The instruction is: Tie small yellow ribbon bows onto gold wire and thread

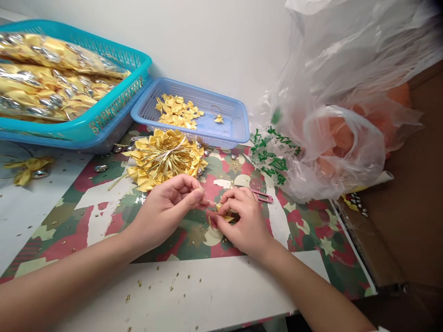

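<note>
— Over the patterned tablecloth (311, 235), there's your left hand (169, 207)! How is it set?
— Its thumb and forefinger are drawn together, the other fingers curled; whether they pinch anything, I can't tell.
— And your right hand (244, 219)?
— Closed in, thumb and fingertips on a small yellow bow (227, 218), low over the cloth, just beside your left fingertips.
— Behind them?
— A bundle of gold-stemmed bows (169, 161) just beyond your left hand, and farther back a blue basket (238, 119) with loose bows (178, 110) in it. A pink tool (259, 193) pokes out past your right hand.
</note>
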The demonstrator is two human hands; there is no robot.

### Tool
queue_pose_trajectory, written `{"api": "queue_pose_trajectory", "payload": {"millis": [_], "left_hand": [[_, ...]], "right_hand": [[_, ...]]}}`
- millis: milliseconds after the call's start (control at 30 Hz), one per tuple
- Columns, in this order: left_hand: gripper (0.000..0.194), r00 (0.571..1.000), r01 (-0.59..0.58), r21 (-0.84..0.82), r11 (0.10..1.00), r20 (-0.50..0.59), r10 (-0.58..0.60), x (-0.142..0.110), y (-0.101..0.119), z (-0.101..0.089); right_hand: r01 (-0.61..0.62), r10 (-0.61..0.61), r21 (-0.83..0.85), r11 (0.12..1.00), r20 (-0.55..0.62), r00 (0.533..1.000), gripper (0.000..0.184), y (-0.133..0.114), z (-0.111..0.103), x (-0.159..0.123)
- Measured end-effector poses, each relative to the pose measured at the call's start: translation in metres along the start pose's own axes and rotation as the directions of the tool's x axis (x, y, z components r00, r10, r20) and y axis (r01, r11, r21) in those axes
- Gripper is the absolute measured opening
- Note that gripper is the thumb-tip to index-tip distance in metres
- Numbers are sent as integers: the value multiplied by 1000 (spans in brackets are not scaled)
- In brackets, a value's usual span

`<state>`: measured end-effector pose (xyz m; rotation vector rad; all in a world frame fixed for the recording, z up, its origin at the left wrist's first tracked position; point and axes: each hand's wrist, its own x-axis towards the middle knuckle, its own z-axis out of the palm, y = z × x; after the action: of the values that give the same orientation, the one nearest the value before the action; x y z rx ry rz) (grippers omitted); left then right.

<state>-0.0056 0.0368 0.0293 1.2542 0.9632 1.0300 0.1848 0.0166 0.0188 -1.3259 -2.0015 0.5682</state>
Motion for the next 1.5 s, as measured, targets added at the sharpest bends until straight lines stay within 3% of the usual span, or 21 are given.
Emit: {"api": "queue_pose_trajectory", "payload": {"millis": [433,1067,1333,1500], "left_hand": [[21,999,16,-21,1000,-29,-16,1,4,-2],[25,996,66,-46,997,-54,-68,5,3,-1],[19,998,66,-49,997,-14,-66,5,0,-3],[16,996,48,-78,996,78,-42,3,6,-1]], "right_hand": [[-74,74,29,997,15,997,24,-1,0,1],[-79,79,-9,997,36,996,21,-3,-2,1],[-47,46,20,999,34,998,21,-3,-2,0],[5,-7,42,999,30,1000,11,-3,-1,1]]}}
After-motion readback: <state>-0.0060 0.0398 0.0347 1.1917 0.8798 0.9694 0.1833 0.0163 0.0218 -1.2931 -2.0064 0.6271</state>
